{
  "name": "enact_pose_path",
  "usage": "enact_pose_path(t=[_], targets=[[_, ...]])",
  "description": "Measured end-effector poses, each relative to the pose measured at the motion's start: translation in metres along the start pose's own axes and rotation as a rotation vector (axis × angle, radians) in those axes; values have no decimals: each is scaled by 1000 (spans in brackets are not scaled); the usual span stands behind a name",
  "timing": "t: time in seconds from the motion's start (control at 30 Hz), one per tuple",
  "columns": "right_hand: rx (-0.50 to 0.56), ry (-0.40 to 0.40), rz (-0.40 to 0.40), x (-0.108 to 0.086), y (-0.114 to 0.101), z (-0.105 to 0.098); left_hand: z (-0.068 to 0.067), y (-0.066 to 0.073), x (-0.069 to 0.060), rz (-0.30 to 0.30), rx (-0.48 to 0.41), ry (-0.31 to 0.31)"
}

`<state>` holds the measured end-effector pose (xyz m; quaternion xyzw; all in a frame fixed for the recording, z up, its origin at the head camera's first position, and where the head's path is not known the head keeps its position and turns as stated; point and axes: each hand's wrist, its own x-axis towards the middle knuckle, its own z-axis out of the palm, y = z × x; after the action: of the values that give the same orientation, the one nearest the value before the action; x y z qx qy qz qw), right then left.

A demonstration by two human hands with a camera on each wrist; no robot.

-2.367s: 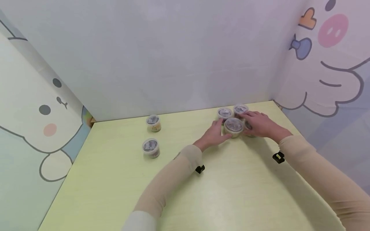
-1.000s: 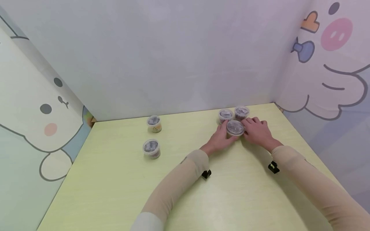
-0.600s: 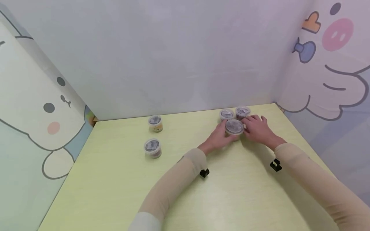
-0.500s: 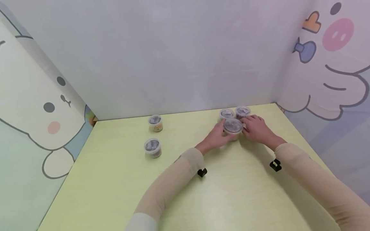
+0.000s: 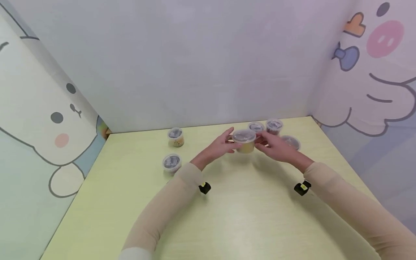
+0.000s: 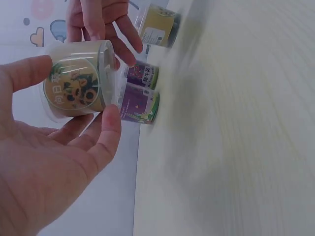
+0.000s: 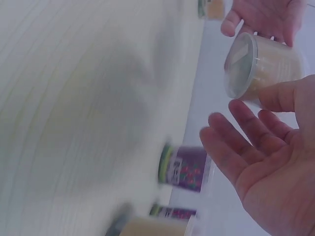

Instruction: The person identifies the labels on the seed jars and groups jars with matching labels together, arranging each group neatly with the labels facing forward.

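Observation:
A clear lidded plastic tub with yellowish contents [image 5: 245, 145] is raised off the table between my hands; its sunflower picture shows in the left wrist view. My left hand [image 5: 218, 146] holds it, thumb on one side and fingers curved round the other. From the right, my right hand [image 5: 277, 147] touches the tub's side with its thumb, while its other fingers [image 7: 224, 147] spread loosely below and beside it. Behind and right of my right hand are two purple-labelled tubs [image 5: 274, 126] [image 6: 140, 103] and another tub [image 5: 291, 141], partly hidden.
Two more lidded tubs stand on the left, one near the back edge [image 5: 176, 137] and one nearer [image 5: 171, 163], partly behind my left sleeve. The pale yellow table [image 5: 234, 224] meets a white back wall. Cartoon-printed cloth [image 5: 383, 90] encloses both sides.
My left hand has lifted the sunflower tub and brought it leftwards, out of the right-hand group. My right hand has moved left alongside it, uncovering the tub it was hiding.

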<state>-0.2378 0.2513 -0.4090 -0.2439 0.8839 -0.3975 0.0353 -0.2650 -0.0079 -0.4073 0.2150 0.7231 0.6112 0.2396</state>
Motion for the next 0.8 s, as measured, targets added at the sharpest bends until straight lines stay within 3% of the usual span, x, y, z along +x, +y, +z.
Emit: enact_pose_path(t=[0.2, 0.43, 0.6, 0.8], targets=[[265, -107, 60, 11, -16, 9, -20, 5, -19, -32, -53, 11], [452, -212, 96, 19, -34, 30, -38, 4, -49, -79, -87, 4], [523, -219, 121, 23, -43, 41, -49, 4, -63, -79, -89, -9], [526, -241, 134, 30, -46, 48, -56, 2, -70, -80, -125, -37]])
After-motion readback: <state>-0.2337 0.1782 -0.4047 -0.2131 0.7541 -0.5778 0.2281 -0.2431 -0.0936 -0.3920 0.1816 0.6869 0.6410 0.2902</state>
